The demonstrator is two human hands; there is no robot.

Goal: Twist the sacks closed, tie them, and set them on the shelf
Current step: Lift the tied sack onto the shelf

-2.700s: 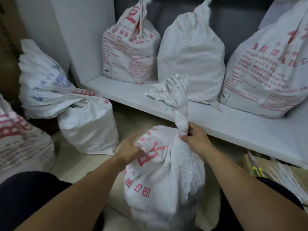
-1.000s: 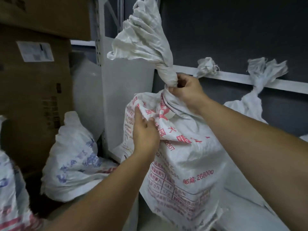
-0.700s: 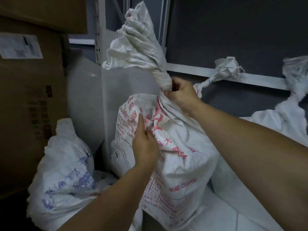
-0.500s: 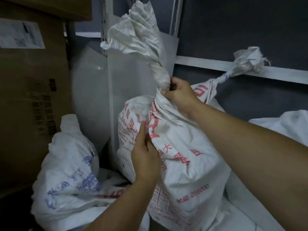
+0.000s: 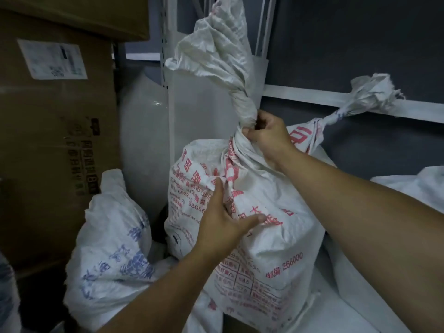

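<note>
Right hand [image 5: 266, 138]: closed tight round the twisted neck [image 5: 242, 109] of the sack [image 5: 264, 236], just at the base of the twist. Above my fist the mouth flares out, crumpled, and stands upright. No tie visible on it.

Left hand [image 5: 221, 219]: on the sack's front face, fingers bunching a fold of fabric below the neck, thumb stretched out flat to the right across the red print.

The sack is upright at the left end of the shelf [image 5: 336, 316], close beside the white upright [image 5: 165, 44]. Its base is down at board level; can't tell if it's fully resting there.

Sack count: 5 in view.
- 1 in my hands, red print.
- 1 right behind it, red print [image 5: 302, 138], top already cinched, tuft leaning right across the wall rail [image 5: 300, 94].
- 1 at the shelf's right side [image 5: 413, 188], cut off by the frame; print not readable.
- 1 blue sack [image 5: 113, 248], off the shelf's left end, lower, slumped against the boxes.
- 1 sliver [image 5: 7, 296] at the far left edge, mostly out of view.

Boxes: 2 cardboard, stacked left of the upright. The lower box [image 5: 55, 140] carries 1 paper label [image 5: 52, 60]; the upper box [image 5: 84, 15] overhangs it.
</note>
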